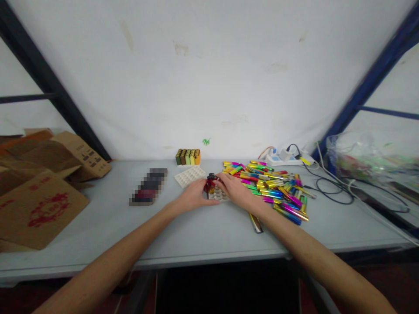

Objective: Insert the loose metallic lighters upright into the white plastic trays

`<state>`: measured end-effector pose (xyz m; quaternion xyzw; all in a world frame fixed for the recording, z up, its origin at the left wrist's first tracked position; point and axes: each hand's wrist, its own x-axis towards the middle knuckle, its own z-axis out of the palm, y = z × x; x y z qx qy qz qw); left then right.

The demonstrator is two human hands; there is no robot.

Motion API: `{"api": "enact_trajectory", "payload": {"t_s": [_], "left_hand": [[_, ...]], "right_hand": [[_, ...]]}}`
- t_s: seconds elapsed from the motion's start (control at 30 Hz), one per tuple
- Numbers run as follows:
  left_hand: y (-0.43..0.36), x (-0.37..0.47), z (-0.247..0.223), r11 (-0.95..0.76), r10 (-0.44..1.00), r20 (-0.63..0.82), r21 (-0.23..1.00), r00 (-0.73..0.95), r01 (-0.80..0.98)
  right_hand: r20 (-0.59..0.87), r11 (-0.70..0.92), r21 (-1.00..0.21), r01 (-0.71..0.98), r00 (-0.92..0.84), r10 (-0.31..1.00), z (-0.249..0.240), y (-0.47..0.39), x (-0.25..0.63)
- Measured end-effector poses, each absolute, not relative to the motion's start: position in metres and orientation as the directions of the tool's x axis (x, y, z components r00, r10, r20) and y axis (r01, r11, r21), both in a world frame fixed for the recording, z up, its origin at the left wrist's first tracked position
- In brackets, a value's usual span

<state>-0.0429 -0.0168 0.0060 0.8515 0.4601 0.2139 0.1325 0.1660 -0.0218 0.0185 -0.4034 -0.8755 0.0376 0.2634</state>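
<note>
A white tray with round holes [223, 195] lies on the table before me, its left end holding a few upright red and amber lighters with dark tops [211, 185]. My left hand [195, 192] is closed round that end, thumb along the front edge and fingers beside the lighters. My right hand [233, 187] reaches over the tray from the right, fingertips bent together at the lighter tops. The fingers partly hide what they pinch. A second white tray [185, 178] lies behind my left hand. Shiny multicoloured lighters [271, 183] are heaped right of my right hand.
A block of upright lighters [188, 157] stands by the wall. Left are a blurred-out flat object [149, 187] and cardboard boxes [42, 205]. A power strip [284, 157], black cables [330, 192] and a plastic bag [356, 152] lie right. One lighter [255, 223] lies under my right forearm.
</note>
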Motion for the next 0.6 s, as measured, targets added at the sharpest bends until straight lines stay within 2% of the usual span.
{"api": "enact_trajectory", "payload": {"t_s": [0.2, 0.37, 0.6], "left_hand": [[-0.014, -0.045, 0.005, -0.542, 0.839, 0.239, 0.435, 0.488, 0.719], [-0.012, -0.047, 0.001, -0.568, 0.822, 0.248, 0.432, 0.514, 0.7], [-0.01, -0.052, 0.004, -0.591, 0.805, 0.258, 0.422, 0.534, 0.687]], "right_hand": [[0.414, 0.724, -0.207, 0.658, -0.612, 0.674, 0.026, -0.024, 0.168], [0.324, 0.682, -0.165, 0.713, -0.614, 0.72, 0.031, -0.027, 0.163], [0.402, 0.7, -0.178, 0.692, -0.598, 0.694, 0.036, -0.023, 0.184]]}}
